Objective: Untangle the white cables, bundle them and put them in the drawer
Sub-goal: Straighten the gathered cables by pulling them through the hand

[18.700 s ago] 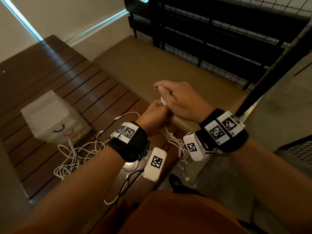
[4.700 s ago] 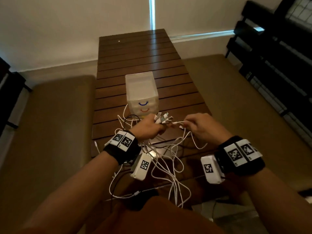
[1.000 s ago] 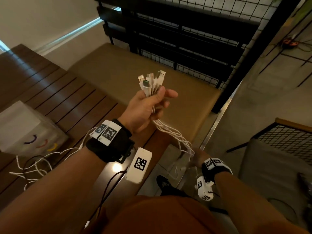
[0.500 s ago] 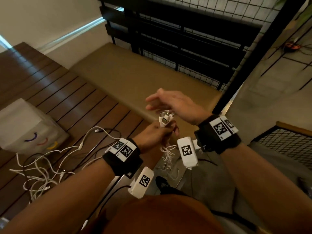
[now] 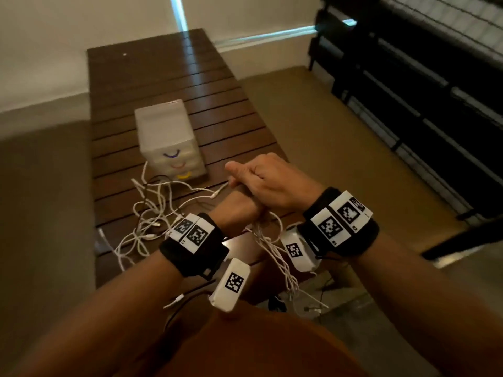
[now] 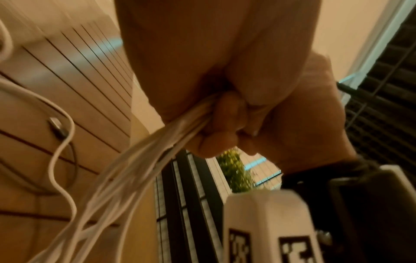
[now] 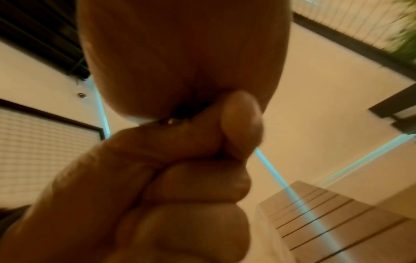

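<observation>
Fingers [image 6: 227, 110] of the left hand [image 5: 239, 210] clench thin white cables [image 6: 139, 160]; right hand [image 5: 268, 183], open half a second ago, now curls over it, above the slatted tabletop [image 5: 168, 77].

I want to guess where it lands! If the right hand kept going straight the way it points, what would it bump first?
Probably the small white drawer unit. The right hand points forward-left across the wooden table, above a loose white cable. Depth is unclear, so it may pass beside it.

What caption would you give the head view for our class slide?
Both hands, left hand under right hand, grip a bunch of white cables near a small drawer unit on the slatted table.
</observation>
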